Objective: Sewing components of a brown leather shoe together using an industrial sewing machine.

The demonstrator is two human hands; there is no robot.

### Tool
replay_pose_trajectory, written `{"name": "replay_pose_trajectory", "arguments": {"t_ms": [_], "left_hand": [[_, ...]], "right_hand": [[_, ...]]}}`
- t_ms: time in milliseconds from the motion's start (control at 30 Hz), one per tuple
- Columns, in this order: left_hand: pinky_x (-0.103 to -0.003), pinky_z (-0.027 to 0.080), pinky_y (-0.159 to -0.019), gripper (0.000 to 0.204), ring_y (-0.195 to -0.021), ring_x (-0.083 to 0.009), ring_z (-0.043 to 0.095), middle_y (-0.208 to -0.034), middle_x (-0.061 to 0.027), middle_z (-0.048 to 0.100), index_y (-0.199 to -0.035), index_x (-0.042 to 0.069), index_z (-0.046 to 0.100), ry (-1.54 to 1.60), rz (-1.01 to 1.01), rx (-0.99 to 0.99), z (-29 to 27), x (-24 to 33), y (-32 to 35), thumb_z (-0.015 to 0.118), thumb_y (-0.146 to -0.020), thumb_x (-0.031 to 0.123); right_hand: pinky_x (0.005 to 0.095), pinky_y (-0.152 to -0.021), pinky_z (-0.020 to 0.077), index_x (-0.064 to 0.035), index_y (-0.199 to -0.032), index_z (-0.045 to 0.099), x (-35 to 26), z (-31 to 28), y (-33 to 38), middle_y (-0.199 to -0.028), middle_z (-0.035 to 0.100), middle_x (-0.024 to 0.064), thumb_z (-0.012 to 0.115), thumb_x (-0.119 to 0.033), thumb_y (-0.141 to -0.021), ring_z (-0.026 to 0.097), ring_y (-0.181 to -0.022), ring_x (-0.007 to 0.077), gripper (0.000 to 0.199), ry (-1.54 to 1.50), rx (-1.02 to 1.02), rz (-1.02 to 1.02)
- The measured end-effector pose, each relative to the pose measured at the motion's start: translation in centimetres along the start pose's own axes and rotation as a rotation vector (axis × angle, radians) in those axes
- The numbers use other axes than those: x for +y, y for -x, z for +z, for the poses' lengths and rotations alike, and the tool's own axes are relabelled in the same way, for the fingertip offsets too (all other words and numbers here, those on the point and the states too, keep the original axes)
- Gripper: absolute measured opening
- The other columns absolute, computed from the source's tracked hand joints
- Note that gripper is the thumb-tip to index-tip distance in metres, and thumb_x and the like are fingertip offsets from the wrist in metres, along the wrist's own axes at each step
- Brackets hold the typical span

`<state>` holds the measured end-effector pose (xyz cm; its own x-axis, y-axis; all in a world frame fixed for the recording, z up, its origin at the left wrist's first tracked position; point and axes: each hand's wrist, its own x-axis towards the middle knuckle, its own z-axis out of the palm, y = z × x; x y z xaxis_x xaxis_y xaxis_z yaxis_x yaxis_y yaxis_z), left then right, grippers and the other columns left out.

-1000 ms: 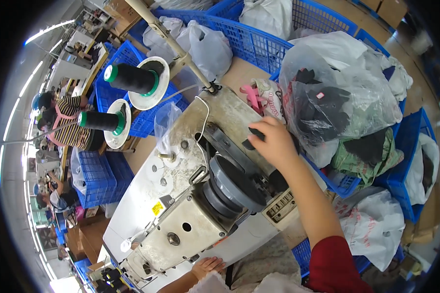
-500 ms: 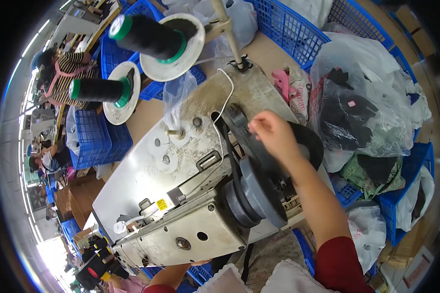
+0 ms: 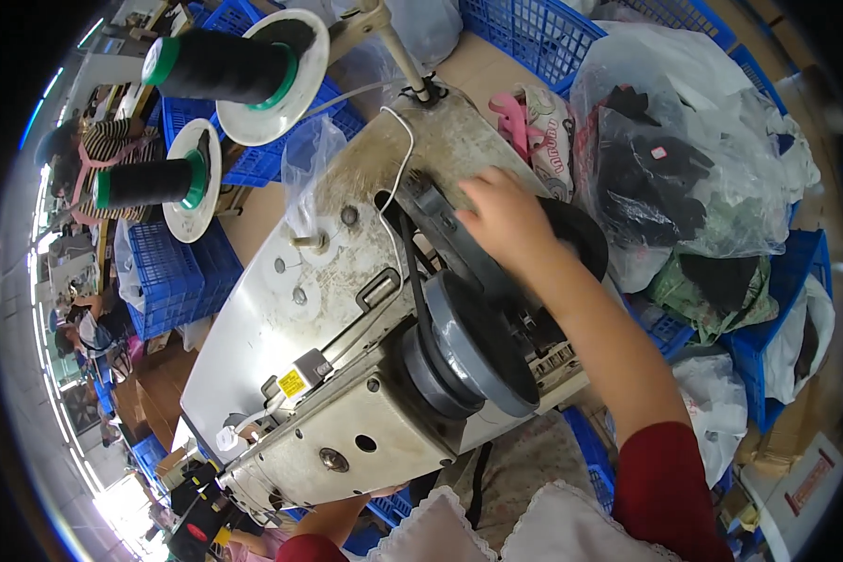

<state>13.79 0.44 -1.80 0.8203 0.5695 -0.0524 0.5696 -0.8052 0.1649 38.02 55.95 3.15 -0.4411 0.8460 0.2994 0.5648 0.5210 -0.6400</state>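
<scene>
A pale industrial sewing machine [image 3: 347,450] lies across the view, its grey handwheel [image 3: 478,342] and black belt [image 3: 412,272] at the right end. My right hand [image 3: 508,220] is over the dark belt cover [image 3: 450,234] behind the handwheel, fingers stretched and apart, nothing visible in them. Whether the fingertips touch the cover, I cannot tell. Beneath its wrist a black rounded piece [image 3: 581,239] shows. Most of my left hand [image 3: 390,490] is hidden under the machine head; only a sliver and the forearm show.
Two black thread cones [image 3: 225,67] [image 3: 145,183] sit on white discs at the upper left. Blue crates [image 3: 534,42] and clear plastic bags of dark pieces [image 3: 665,169] crowd the right. A pink-handled bag [image 3: 543,131] lies beyond the table edge. Another person [image 3: 112,155] is far left.
My right hand has opened from a pinch and shifted slightly up and left in the picture. The whole view has shifted with my head. My left hand remains mostly hidden.
</scene>
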Motion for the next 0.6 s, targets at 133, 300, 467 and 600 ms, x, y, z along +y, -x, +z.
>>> {"name": "replay_pose_trajectory", "arguments": {"t_ms": [133,300,467,600], "left_hand": [[-0.039,0.035,-0.109,0.043,-0.136,-0.0252,0.037,-0.136,-0.0011,0.051,-0.122,0.022,0.063,-0.021,0.063,-0.037,1.8,-1.9,1.2,0.070,-0.080,0.031],[-0.041,0.033,-0.110,0.046,-0.137,-0.0253,0.036,-0.137,-0.0012,0.050,-0.124,0.022,0.061,0.037,-0.028,-0.027,1.4,-0.7,2.8,0.069,-0.080,0.031],[-0.043,0.031,-0.112,0.048,-0.138,-0.0255,0.034,-0.137,-0.0014,0.049,-0.127,0.022,0.058,0.110,-0.106,0.045,1.6,-2.0,0.6,0.069,-0.081,0.031],[-0.044,0.029,-0.113,0.051,-0.139,-0.0257,0.033,-0.138,-0.0015,0.048,-0.129,0.022,0.056,0.152,-0.214,0.065,0.5,-1.8,0.1,0.069,-0.081,0.031]], "right_hand": [[0.0426,-0.081,0.0498,-0.0043,-0.088,0.066,0.3,2.6,-2.7,-0.091,0.062,0.0104,0.068,-0.013,-0.075,0.058,-0.095,0.0320,0.015,0.219,-0.122,-0.030],[0.0333,-0.066,0.0502,-0.0037,-0.095,0.067,-1.8,-1.5,0.1,-0.076,0.063,0.0045,0.064,-0.019,-0.088,0.062,-0.076,0.0209,0.017,-0.613,-0.179,0.351],[0.0252,-0.052,0.0443,-0.0026,-0.102,0.068,0.7,-7.9,5.7,-0.076,0.065,0.0016,0.057,-0.024,-0.098,0.059,-0.061,0.0089,0.025,-1.226,-0.394,0.915],[0.0289,-0.052,0.0440,-0.0031,-0.111,0.066,0.2,-8.9,9.0,-0.077,0.066,0.0036,0.056,-0.020,-0.097,0.056,-0.059,0.0108,0.024,-1.101,-0.412,0.838]]}}
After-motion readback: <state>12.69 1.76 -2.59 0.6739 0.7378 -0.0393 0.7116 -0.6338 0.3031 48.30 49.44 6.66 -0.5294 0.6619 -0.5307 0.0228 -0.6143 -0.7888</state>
